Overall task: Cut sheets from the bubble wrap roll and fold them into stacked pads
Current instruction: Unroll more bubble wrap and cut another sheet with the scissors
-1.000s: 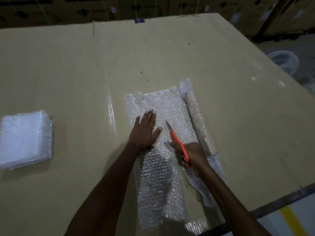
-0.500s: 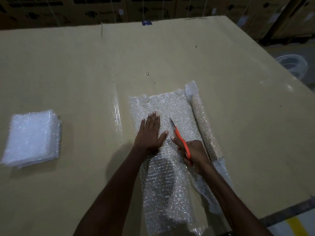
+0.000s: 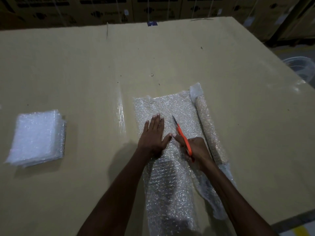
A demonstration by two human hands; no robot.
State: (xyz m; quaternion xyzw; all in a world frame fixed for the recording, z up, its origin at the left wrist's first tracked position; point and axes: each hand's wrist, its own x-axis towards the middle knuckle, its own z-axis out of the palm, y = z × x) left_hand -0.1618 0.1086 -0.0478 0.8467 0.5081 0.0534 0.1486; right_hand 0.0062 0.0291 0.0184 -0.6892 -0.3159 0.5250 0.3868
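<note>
A broad tan worktop (image 3: 85,68) fills the room's middle, with dark printed cartons (image 3: 105,11) lined up beyond its far edge. Toward the near edge lies an unrolled bubble wrap sheet (image 3: 170,188), running away from the person, and the bubble wrap roll (image 3: 210,133) lies along its right side. Near the left edge sits a stack of folded pads (image 3: 36,137), well apart from the sheet. Off the right edge a clear round container (image 3: 300,68) shows. The left hand (image 3: 153,137) lies spread flat on the sheet. The right hand (image 3: 196,149) grips orange-handled scissors (image 3: 181,133), blades pointing away over the sheet.
</note>
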